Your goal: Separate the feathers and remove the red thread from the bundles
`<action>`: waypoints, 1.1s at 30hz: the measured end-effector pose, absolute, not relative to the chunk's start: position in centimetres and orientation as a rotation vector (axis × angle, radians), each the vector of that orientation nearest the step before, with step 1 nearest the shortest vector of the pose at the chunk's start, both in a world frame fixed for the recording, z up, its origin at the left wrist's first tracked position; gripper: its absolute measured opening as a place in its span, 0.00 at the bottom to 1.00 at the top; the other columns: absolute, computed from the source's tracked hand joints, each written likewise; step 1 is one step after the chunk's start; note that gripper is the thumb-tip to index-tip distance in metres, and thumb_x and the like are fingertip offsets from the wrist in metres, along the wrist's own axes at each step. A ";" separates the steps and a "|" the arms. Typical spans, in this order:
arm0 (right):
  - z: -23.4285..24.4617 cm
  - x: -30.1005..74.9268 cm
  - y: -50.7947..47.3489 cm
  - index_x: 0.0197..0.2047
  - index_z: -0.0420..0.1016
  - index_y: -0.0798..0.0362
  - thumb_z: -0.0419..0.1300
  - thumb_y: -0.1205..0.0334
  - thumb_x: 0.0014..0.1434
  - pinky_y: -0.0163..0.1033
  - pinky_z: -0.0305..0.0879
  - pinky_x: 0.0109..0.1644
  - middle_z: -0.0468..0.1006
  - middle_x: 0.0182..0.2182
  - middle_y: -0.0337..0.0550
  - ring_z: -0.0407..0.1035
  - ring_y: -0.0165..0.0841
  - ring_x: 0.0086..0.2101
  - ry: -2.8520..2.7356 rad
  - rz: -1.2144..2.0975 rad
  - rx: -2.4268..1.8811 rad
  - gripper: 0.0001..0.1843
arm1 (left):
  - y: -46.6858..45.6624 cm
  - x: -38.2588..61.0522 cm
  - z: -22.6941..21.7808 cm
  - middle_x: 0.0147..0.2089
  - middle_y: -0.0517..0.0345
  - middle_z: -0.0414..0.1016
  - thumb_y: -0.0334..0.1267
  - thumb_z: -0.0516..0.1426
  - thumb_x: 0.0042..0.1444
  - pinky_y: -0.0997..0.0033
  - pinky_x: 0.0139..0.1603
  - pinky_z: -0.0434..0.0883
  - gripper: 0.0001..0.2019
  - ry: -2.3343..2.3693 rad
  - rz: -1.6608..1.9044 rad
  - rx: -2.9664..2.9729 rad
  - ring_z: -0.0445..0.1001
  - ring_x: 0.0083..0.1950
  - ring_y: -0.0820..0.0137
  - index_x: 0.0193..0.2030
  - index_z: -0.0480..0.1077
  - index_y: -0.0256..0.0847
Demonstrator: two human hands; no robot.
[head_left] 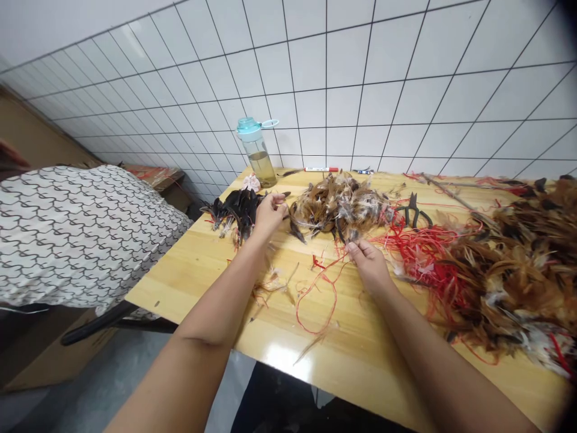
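My left hand point(271, 211) is at the right edge of a pile of black feathers point(241, 207). Its fingers are curled, and a dark feather tip point(287, 193) shows just past them; the grip itself is partly hidden. With thumb and fingers pinched together, my right hand point(368, 260) holds a small fluffy feather point(354, 236) at the front of the brown feather pile point(333, 201). Red string point(334, 300) loops across the wood beside and below that hand.
Dark-handled pliers point(412, 211) lie near a red string tangle point(428, 246). A large brown feather heap point(518, 270) covers the table's right side. Behind stand a water bottle point(259, 156) and a red-capped marker point(321, 169). Patterned cloth point(90, 234) hangs over something left of the table.
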State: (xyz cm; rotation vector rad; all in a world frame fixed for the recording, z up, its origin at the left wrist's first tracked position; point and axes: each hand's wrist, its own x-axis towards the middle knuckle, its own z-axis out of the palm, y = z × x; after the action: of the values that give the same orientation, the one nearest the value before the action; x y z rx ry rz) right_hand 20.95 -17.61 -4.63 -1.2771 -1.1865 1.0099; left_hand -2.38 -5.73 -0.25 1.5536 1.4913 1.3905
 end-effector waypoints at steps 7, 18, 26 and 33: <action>-4.5 21.0 -17.8 0.26 0.66 0.52 0.57 0.41 0.51 0.36 0.51 0.29 0.59 0.20 0.34 0.53 0.28 0.24 -1.189 1.009 -1.323 0.21 | -7.4 -1.9 1.3 0.41 0.54 0.73 0.33 0.56 0.55 0.65 0.52 0.65 0.07 1.438 1.116 2.389 0.70 0.44 0.67 0.38 0.76 0.40; -4.1 20.7 -17.9 0.26 0.67 0.52 0.59 0.43 0.51 0.36 0.52 0.30 0.61 0.20 0.34 0.54 0.28 0.24 -1.175 1.008 -1.286 0.20 | -7.6 -1.2 -1.0 0.41 0.49 0.72 0.30 0.53 0.55 0.62 0.48 0.63 0.09 1.392 0.577 2.810 0.66 0.45 0.62 0.35 0.76 0.39; -4.3 20.7 -18.0 0.26 0.68 0.53 0.59 0.44 0.51 0.37 0.52 0.31 0.62 0.21 0.35 0.55 0.28 0.24 -1.172 1.002 -1.297 0.19 | -9.3 0.0 1.0 0.33 0.58 0.75 0.32 0.51 0.58 0.73 0.35 0.62 0.09 1.223 0.852 2.621 0.69 0.33 0.72 0.40 0.73 0.41; -4.3 20.8 -17.9 0.26 0.67 0.52 0.58 0.44 0.52 0.36 0.52 0.30 0.61 0.20 0.34 0.54 0.28 0.24 -1.176 1.002 -1.279 0.18 | -10.2 1.1 1.6 0.34 0.59 0.76 0.29 0.53 0.54 0.75 0.38 0.65 0.08 1.086 0.888 2.352 0.71 0.34 0.74 0.39 0.72 0.38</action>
State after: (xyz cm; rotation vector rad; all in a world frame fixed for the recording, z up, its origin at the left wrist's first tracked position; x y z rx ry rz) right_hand 20.79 -17.88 -4.28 -1.2794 -1.1759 1.0017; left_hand 1.06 -10.19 1.57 2.3525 1.0858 0.8877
